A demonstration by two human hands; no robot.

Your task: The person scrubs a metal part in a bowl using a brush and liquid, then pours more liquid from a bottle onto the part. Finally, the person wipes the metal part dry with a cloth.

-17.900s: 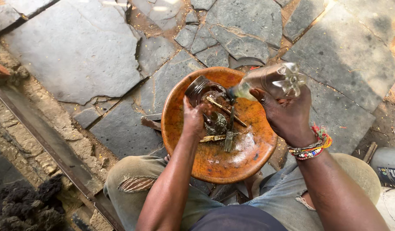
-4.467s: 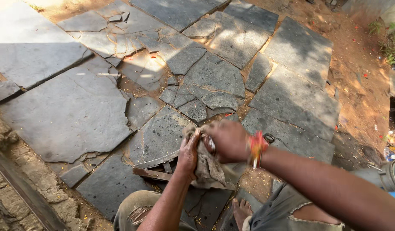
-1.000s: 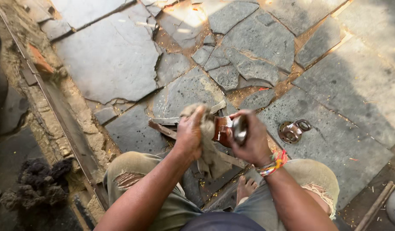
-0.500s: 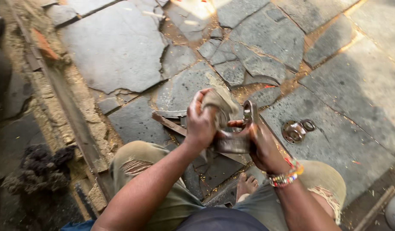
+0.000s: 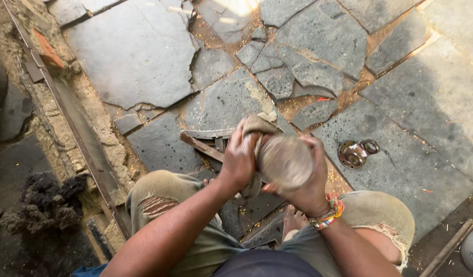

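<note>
While a round object wrapped in a dirty cloth (image 5: 283,161) is held above the knees at frame centre, it is gripped from both sides. The left hand (image 5: 240,159) is clenched on the cloth at its 9 o'clock edge; the right hand (image 5: 308,184), beaded bracelet (image 5: 326,213) at the wrist, is cupped under it from 4 o'clock. A metal flanged part (image 5: 355,153) lies on the stone paving (image 5: 139,51) at 3 o'clock, apart. A flat metal bar (image 5: 200,146) lies at 9 o'clock.

Torn olive trousers (image 5: 165,205); seemingly beaded wristband (image 5: 326,214)
</note>
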